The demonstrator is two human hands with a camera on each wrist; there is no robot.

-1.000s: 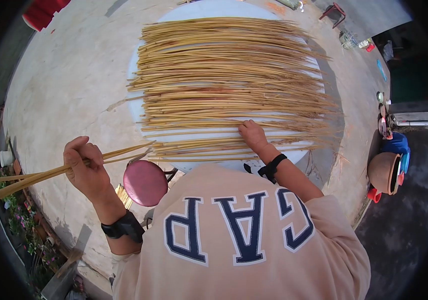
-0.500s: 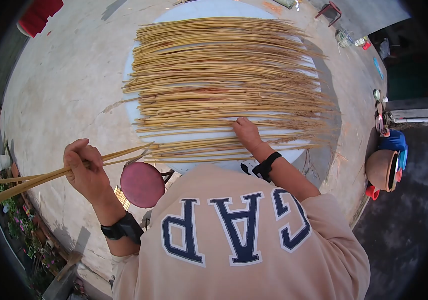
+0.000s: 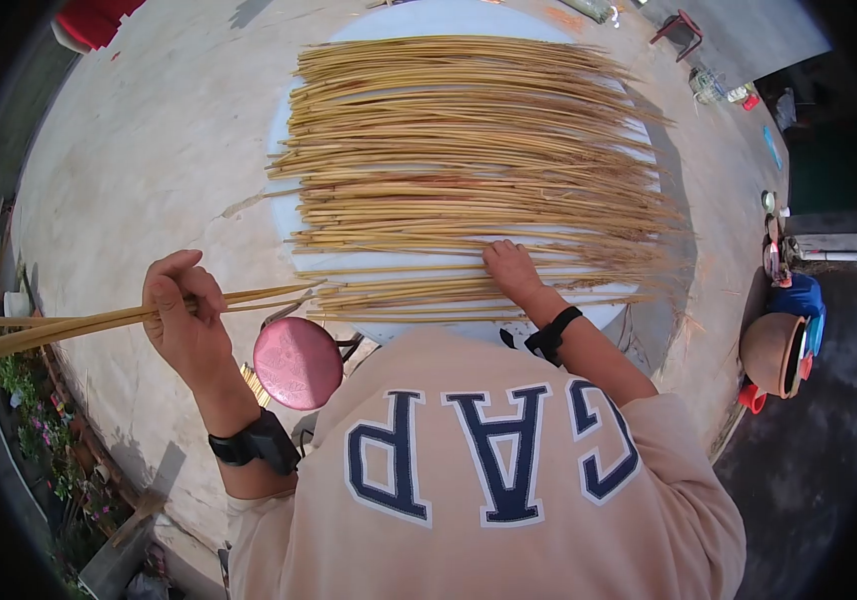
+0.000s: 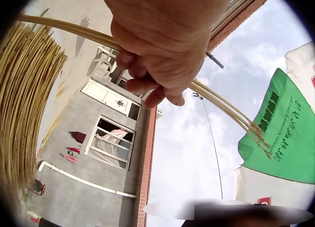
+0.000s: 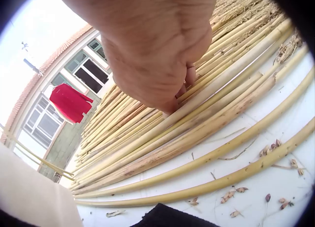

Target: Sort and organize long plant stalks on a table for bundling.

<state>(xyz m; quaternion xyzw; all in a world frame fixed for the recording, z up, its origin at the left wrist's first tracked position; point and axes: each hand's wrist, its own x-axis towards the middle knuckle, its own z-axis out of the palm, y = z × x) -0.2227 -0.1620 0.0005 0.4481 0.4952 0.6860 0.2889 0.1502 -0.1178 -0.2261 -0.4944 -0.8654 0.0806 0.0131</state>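
Many long, dry, straw-yellow sorghum stalks (image 3: 429,135) lie side by side across a white round table (image 3: 281,215), their wispy seed heads to the right. Out to the left of the table, my left hand (image 3: 187,310) grips a few loose stalks (image 3: 69,326), with its fingers curled round them. The left wrist view shows these stalks (image 4: 221,103) passing through the hand, with bare sky behind. My right hand (image 3: 514,270) is down at the near rows. In the right wrist view, its curled fingers (image 5: 171,106) pinch at a stalk (image 5: 206,91) there.
A pink round stool (image 3: 298,362) stands close by the table's near left edge. Potted flowers (image 3: 44,430) line the far left. To the right are a clay pot (image 3: 771,352) and a blue container (image 3: 797,297). Small husks (image 5: 231,195) are scattered on the tabletop.
My left hand has risen slightly, and the stalks in it lie closer to level. The right hand stays at about the same spot on the near stalks. The head view has shifted a little.
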